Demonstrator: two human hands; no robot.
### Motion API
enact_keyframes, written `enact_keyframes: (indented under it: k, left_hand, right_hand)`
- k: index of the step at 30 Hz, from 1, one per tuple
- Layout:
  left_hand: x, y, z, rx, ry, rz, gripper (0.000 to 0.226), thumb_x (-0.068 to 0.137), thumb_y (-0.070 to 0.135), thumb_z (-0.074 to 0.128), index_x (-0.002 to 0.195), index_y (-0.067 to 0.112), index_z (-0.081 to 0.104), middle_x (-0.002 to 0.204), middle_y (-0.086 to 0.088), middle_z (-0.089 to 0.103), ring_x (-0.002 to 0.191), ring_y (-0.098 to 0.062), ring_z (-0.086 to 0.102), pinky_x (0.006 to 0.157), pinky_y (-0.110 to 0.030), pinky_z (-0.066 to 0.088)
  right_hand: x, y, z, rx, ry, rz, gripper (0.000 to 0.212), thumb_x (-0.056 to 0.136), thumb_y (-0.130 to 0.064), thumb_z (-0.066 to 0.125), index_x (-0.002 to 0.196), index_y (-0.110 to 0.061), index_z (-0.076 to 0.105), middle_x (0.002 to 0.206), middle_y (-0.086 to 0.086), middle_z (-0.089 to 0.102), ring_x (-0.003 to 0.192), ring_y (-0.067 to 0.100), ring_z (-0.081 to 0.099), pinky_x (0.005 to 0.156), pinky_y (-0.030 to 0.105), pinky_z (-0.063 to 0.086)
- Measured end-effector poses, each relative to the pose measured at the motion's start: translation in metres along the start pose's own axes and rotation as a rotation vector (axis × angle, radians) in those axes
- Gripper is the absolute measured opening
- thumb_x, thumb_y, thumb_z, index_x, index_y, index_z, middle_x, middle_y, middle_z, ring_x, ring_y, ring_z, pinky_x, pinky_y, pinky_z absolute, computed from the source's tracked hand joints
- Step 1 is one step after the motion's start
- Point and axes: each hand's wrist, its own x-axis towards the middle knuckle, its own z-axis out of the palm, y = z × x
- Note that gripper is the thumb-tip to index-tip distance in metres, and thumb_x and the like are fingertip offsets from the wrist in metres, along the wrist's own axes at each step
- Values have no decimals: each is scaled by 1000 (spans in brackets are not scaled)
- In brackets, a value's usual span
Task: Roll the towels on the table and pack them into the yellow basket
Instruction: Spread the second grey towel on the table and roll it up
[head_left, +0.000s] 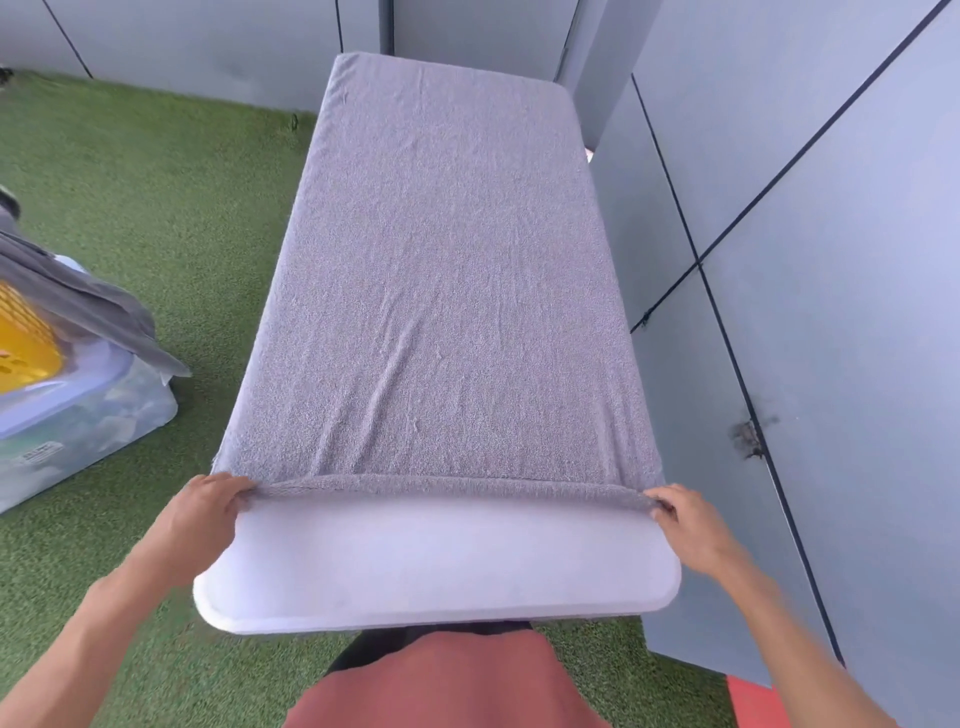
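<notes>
Pinching the near rolled edge of the grey towel (447, 291) at both corners, left hand (200, 512) and right hand (693, 525) level, long axis running straight away across the white surface (441, 566).

You see green artificial turf (156, 171) covering the floor and grey wall panels (831, 260) standing to your right and ahead. At your far left, a clear plastic bin (88, 421) sits on the turf with a dark grey cloth (88, 301) draped over it.

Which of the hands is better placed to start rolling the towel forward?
Neither alone. The left hand and right hand each pinch one near corner of the grey towel, level with each other, so both should roll together.
</notes>
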Motion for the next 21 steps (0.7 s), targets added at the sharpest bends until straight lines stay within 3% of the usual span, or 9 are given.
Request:
enact_keyframes:
  k: [2, 4, 7, 10, 12, 15, 17, 21]
  left_hand:
    - [10, 4, -9, -80, -76, -104, 31, 91, 0, 50, 116, 12, 64, 108, -10, 69, 100, -31, 60, 83, -37, 46]
    - [18, 10, -15, -175, -44, -184, 28, 89, 3, 55, 112, 17, 60, 102, -9, 67, 90, -30, 60, 72, -35, 43]
    - [16, 17, -10, -93, 118, -128, 22, 82, -3, 63, 91, 17, 66, 96, -7, 53, 91, -34, 50, 76, -40, 41]
    - [-3, 20, 8, 169, 294, 31, 20, 80, -8, 63, 86, 10, 67, 91, -10, 57, 83, -30, 45, 73, -43, 40]
    - [-16, 22, 20, 205, 324, 84, 27, 75, -11, 66, 95, 7, 62, 94, -12, 55, 82, -32, 45, 71, -45, 42]
    - [-25, 21, 31, 183, 315, 94, 42, 69, -9, 69, 105, 7, 55, 106, -14, 52, 92, -37, 46, 68, -49, 46]
    - [-21, 23, 27, 165, 299, 80, 41, 70, -3, 74, 105, 9, 56, 107, -11, 55, 96, -35, 48, 70, -48, 46]
    - [-5, 23, 14, 198, 290, 91, 37, 74, 3, 74, 106, 13, 58, 103, -6, 59, 94, -33, 51, 71, -46, 45]
  right_hand:
    - [5, -4, -12, 129, -65, 60, 26, 88, -3, 62, 110, -17, 67, 101, 4, 66, 97, 20, 61, 80, 24, 37]
    - [9, -13, -15, 230, 16, 112, 25, 82, -2, 68, 91, -25, 67, 92, 5, 67, 94, 24, 63, 79, 27, 40]
    - [13, -17, -3, -29, 277, 79, 22, 77, -9, 75, 73, -29, 68, 93, 1, 58, 98, 27, 52, 89, 35, 37]
    - [3, -22, 10, -171, 381, 1, 10, 82, -10, 71, 85, -19, 75, 93, 1, 54, 93, 26, 44, 87, 40, 44]
    - [-7, -21, 23, -117, 369, -31, 17, 85, -3, 66, 100, -7, 73, 95, 6, 56, 96, 28, 46, 91, 42, 46]
    - [-19, -20, 39, -110, 334, -47, 37, 81, -3, 70, 117, 3, 64, 107, 8, 53, 111, 26, 40, 103, 34, 34]
    - [-18, -23, 39, -89, 333, -33, 39, 78, 0, 72, 116, 4, 64, 112, 9, 50, 115, 25, 36, 104, 29, 27]
    - [3, -29, 34, -90, 318, -13, 30, 74, 14, 65, 103, 5, 68, 108, 13, 52, 109, 34, 39, 99, 35, 35]
